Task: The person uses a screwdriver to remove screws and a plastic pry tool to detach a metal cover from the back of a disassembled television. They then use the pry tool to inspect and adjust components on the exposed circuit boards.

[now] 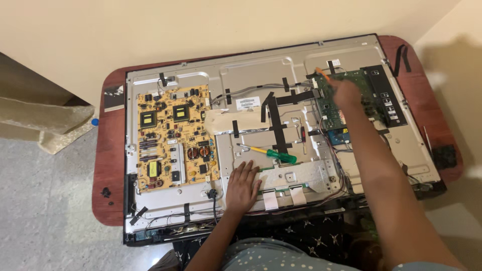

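An opened flat-screen television [296, 68] lies back-up on a reddish-brown table [111, 150]. My left hand [242, 186] rests flat, fingers spread, on the metal chassis near the front edge, just below a green-and-yellow screwdriver [273, 153]. My right hand [345, 92] reaches far across to the green circuit board [364, 83] at the upper right and is closed on a tool with an orange handle [320, 73], its tip at the board's top left corner. A yellow power board [173, 135] sits on the left of the chassis.
Black tape strips [275, 118] and grey cables [251, 89] cross the middle of the chassis. A small blue board [341, 135] lies below the green one. A black part [444, 155] sits on the table's right edge. Folded cardboard [45, 118] lies on the floor at left.
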